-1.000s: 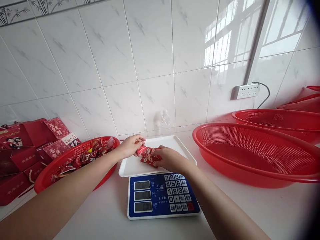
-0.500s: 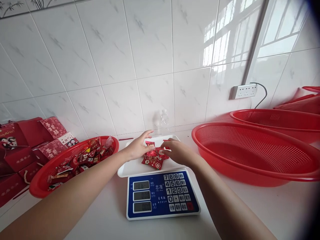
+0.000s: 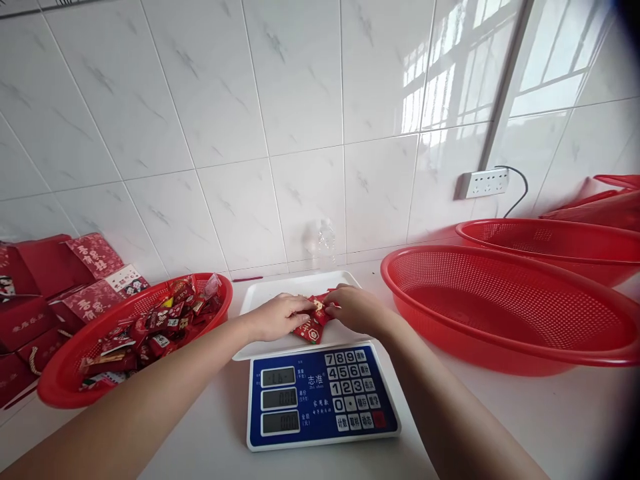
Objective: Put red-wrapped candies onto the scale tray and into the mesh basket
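Several red wrapped candy packets (image 3: 311,329) lie bunched on the white tray (image 3: 265,291) of a digital scale (image 3: 324,398). From the left, my left hand (image 3: 285,315) closes on the bunch, its fingers over the top and thumb at the near side. My right hand (image 3: 357,308) grips the same bunch from the right with curled fingers. Parts of the packets are hidden under both hands. The scale's blue panel faces me, with three small displays at the left and a keypad at the right.
A red basket (image 3: 53,390) of wrapped sweets stands at the left, beside red gift boxes (image 3: 37,323). To the right are two red perforated baskets, a near one (image 3: 450,357) and a far one (image 3: 565,259). A clear bottle (image 3: 327,243) stands by the wall, below a power strip (image 3: 485,183).
My hands have come down and in around the packets. My left hand's raised fingers have lowered onto them. The camera view has shifted slightly.
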### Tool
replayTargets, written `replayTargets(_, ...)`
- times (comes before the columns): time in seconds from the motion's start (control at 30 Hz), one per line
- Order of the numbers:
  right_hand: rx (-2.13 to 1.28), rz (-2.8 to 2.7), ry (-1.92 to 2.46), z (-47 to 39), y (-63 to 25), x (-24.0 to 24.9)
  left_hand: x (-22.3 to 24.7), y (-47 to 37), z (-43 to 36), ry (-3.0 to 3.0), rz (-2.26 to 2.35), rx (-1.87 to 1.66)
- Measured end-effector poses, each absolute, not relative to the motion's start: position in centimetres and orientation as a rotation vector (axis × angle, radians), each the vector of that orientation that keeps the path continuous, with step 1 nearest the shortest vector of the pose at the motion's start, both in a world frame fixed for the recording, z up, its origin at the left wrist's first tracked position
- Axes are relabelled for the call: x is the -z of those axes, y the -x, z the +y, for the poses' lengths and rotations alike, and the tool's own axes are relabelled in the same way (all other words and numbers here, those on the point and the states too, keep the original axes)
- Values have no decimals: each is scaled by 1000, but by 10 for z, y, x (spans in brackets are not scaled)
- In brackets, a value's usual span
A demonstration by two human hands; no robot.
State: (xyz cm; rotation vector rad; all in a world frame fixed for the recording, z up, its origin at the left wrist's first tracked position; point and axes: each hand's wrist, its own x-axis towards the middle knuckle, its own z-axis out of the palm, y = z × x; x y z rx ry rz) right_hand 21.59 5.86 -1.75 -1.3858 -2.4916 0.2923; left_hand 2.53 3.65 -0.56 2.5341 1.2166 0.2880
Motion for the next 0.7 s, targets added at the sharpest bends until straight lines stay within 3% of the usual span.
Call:
replayTargets(0.33,-243,-2432,1557,59,-218,19,7,-23,35,-2189,1518,-232)
replayTargets(0.7,-185,-2384,1627,62,-221,21,15,-25,35,-2335,1523,-199)
